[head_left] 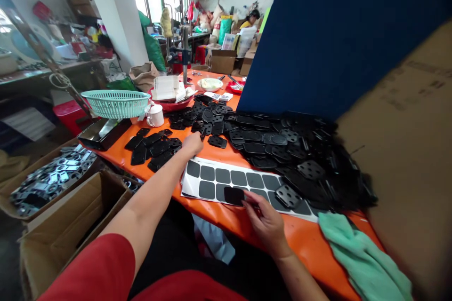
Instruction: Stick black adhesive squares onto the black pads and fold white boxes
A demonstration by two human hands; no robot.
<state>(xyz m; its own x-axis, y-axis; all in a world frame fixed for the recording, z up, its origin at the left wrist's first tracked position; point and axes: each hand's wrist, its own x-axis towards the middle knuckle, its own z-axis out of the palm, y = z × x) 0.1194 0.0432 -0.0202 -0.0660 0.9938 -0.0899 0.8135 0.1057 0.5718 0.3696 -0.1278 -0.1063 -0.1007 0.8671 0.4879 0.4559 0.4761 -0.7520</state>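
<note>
My right hand pinches the edge of a black rounded-square pad between thumb and fingers, just above a white backing sheet. Rows of dark grey rounded-square stickers cover that sheet. My left hand stretches forward to the near edge of a pile of black plates. Its fingers are curled among the dark pieces, and what they hold is hidden. One perforated black plate lies just right of it. Another perforated plate rests on the sheet's right part.
Loose black plates lie left on the orange table. A white mug and turquoise basket stand behind them. A blue panel and cardboard border the right; a green cloth hangs at the front edge.
</note>
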